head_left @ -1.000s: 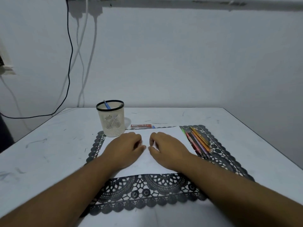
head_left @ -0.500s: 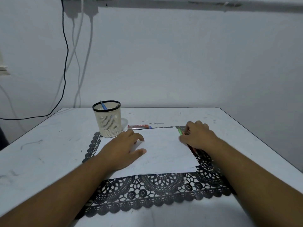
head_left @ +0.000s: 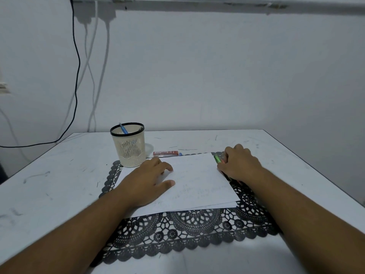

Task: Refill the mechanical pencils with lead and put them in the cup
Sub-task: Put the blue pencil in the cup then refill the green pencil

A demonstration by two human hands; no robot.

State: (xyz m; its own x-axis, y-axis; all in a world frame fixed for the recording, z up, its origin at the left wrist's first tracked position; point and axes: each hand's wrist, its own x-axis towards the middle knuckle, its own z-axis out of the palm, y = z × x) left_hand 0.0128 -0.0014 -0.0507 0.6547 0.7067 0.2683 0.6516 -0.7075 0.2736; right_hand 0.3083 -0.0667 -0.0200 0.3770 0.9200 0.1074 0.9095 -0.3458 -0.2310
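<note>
A cream mesh cup (head_left: 129, 150) with a black rim stands at the back left of the black lace mat (head_left: 187, 230); a blue pencil (head_left: 122, 128) leans inside it. A red lead case (head_left: 166, 153) lies behind the white paper (head_left: 197, 184). Several coloured mechanical pencils (head_left: 217, 158) lie at the paper's right edge, mostly hidden under my right hand (head_left: 240, 165), whose fingers curl over them. The green one shows at my fingertips. My left hand (head_left: 148, 178) rests flat on the paper with relaxed fingers, holding nothing.
The white table (head_left: 49, 184) carries dark scuff marks. Its right edge (head_left: 316, 171) runs close beside my right forearm. Black and white cables (head_left: 77, 76) hang down the wall at the back left.
My right hand went from the paper's middle to the pencils at the right and now closes its fingers on them. My left hand stayed on the paper. The view shifted slightly.
</note>
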